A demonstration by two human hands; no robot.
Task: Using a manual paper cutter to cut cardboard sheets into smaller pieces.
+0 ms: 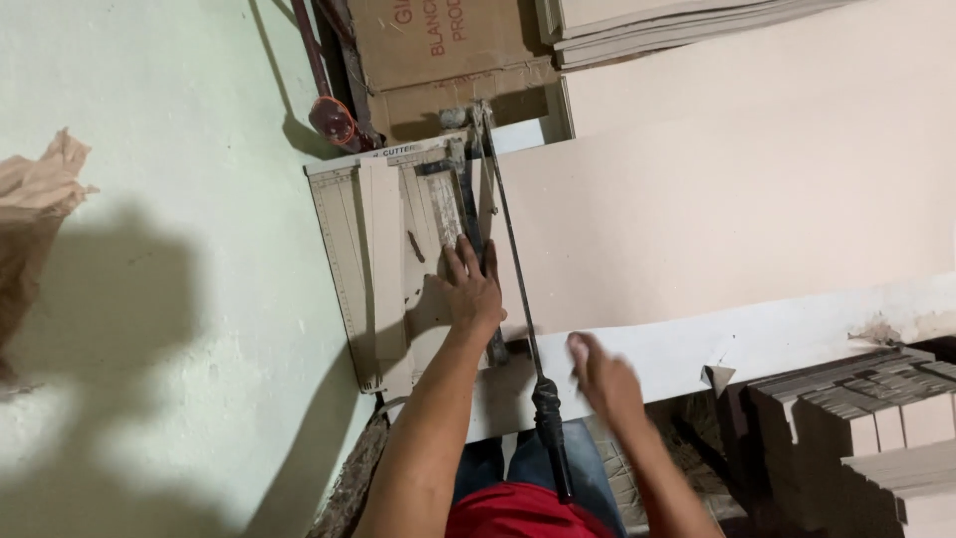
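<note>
The left hand [470,284] lay flat on the paper cutter [398,259], its fingers spread and pressing card strips against the board, gripping nothing; the long blade arm [510,249] ran just beside it, ending in a black handle [551,418] near the person's lap. The right hand [602,379] hovered by that handle, blurred, fingers loosely open and empty; a large pale sheet [717,219] covered the counter [797,339] to the right, with stacked cut strips [866,399] below and a cardboard box [448,50] beyond the cutter.
</note>
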